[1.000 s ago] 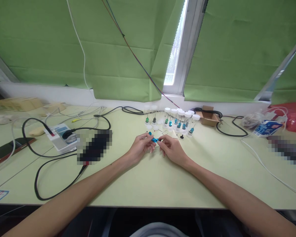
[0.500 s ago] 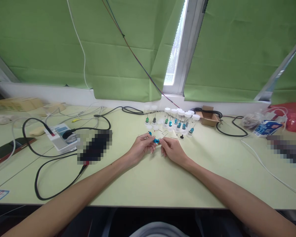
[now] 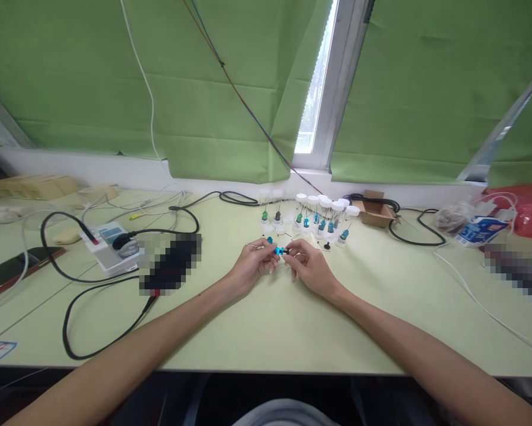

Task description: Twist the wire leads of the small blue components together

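Note:
My left hand (image 3: 253, 264) and my right hand (image 3: 308, 264) meet over the middle of the pale green table (image 3: 257, 319). Between their pinched fingertips sits a small blue part (image 3: 278, 251) with a thin metal pin sticking out to the left. Both hands are closed on it. Another small blue piece (image 3: 270, 240) lies on the table just behind my left fingers. Right behind the hands stands a cluster of clear vials with white caps (image 3: 323, 216), each holding a small blue, green or dark part.
A white power strip (image 3: 110, 244) with black cables (image 3: 70, 278) lies at the left, beside a blurred dark object (image 3: 170, 263). A small cardboard box (image 3: 374, 210) sits behind the vials. A white cable (image 3: 479, 299), a blue-white packet (image 3: 479, 229) and a red bag (image 3: 529, 210) are at the right.
The hands stay in place; their fingers have shifted slightly and the small blue part has turned a little between them.

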Demonstrator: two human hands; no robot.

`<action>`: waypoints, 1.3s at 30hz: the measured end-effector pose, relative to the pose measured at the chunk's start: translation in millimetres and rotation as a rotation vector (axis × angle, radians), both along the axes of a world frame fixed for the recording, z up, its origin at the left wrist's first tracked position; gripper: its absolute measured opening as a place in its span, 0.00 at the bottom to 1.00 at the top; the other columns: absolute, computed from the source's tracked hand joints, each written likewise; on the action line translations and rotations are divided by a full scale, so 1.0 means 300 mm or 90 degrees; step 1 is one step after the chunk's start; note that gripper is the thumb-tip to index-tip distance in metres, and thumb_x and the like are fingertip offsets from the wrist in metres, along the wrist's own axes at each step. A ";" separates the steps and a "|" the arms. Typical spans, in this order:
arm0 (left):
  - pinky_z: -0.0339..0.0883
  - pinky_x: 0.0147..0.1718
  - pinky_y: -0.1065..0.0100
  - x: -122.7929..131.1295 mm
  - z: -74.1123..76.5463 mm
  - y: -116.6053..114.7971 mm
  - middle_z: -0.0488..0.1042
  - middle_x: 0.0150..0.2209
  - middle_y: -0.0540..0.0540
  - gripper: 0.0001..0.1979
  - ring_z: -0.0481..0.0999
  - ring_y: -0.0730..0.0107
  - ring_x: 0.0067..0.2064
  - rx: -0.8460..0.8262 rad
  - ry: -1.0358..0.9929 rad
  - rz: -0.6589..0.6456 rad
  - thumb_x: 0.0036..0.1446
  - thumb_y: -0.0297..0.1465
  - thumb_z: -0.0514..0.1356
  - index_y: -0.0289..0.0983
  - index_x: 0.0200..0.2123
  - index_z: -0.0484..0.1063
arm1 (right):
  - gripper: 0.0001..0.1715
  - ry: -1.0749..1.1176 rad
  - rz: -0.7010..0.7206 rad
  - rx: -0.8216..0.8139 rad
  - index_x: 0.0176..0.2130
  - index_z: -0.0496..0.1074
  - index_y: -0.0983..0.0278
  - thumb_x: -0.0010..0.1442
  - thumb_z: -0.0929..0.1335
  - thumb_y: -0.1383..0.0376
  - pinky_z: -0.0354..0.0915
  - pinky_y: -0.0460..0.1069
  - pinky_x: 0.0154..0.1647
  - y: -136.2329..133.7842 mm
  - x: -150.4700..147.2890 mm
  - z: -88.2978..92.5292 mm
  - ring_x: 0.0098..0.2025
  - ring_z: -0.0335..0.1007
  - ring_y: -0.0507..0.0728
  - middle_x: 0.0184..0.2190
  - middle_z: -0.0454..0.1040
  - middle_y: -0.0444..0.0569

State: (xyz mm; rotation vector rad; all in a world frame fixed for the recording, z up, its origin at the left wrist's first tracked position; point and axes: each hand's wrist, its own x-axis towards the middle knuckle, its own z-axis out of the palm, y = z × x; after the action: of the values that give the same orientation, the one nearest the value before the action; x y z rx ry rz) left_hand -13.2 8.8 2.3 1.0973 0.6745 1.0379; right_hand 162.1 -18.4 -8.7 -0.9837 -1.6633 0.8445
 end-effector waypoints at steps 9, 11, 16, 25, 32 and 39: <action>0.61 0.21 0.72 0.001 0.001 -0.006 0.74 0.25 0.46 0.13 0.71 0.74 0.24 0.012 0.021 -0.014 0.51 0.34 0.66 0.35 0.25 0.65 | 0.21 -0.051 0.005 0.009 0.29 0.67 0.63 0.65 0.61 0.51 0.63 0.46 0.21 0.011 0.003 -0.009 0.18 0.64 0.49 0.22 0.70 0.43; 0.61 0.21 0.73 0.003 0.002 -0.009 0.74 0.25 0.46 0.14 0.71 0.74 0.24 0.014 0.022 -0.017 0.51 0.34 0.67 0.35 0.25 0.65 | 0.24 -0.068 -0.004 0.014 0.26 0.65 0.63 0.66 0.60 0.51 0.63 0.46 0.22 0.012 0.004 -0.010 0.18 0.63 0.49 0.21 0.70 0.43; 0.61 0.21 0.72 0.003 0.003 -0.008 0.74 0.24 0.46 0.13 0.70 0.74 0.23 0.010 0.015 -0.005 0.51 0.34 0.67 0.35 0.25 0.65 | 0.22 -0.068 -0.007 0.000 0.32 0.67 0.63 0.66 0.59 0.50 0.64 0.46 0.21 0.008 0.004 -0.008 0.18 0.64 0.50 0.23 0.71 0.44; 0.61 0.21 0.72 0.004 0.001 -0.002 0.74 0.24 0.46 0.13 0.70 0.74 0.23 0.004 0.010 0.005 0.51 0.34 0.66 0.35 0.25 0.66 | 0.15 -0.019 0.013 0.001 0.42 0.66 0.62 0.61 0.66 0.55 0.66 0.46 0.21 0.007 0.002 -0.010 0.20 0.66 0.49 0.29 0.70 0.43; 0.61 0.21 0.72 0.003 0.006 -0.007 0.74 0.24 0.47 0.13 0.71 0.74 0.23 0.007 0.019 -0.008 0.51 0.34 0.66 0.35 0.24 0.65 | 0.17 -0.052 0.005 0.002 0.35 0.69 0.63 0.64 0.63 0.52 0.65 0.46 0.22 0.006 0.001 -0.006 0.19 0.64 0.49 0.25 0.71 0.44; 0.61 0.21 0.72 0.006 0.001 -0.007 0.74 0.25 0.46 0.13 0.71 0.73 0.24 0.015 0.026 -0.007 0.51 0.34 0.66 0.35 0.25 0.65 | 0.24 -0.076 -0.006 0.010 0.26 0.65 0.62 0.66 0.59 0.51 0.63 0.46 0.22 0.012 0.003 -0.011 0.18 0.63 0.49 0.22 0.71 0.43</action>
State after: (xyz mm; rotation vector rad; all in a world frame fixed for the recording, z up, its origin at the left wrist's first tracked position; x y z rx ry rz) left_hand -11.5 6.7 2.6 1.1442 0.6900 1.0191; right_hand 163.1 -14.7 -12.0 -1.0484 -1.7625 0.7782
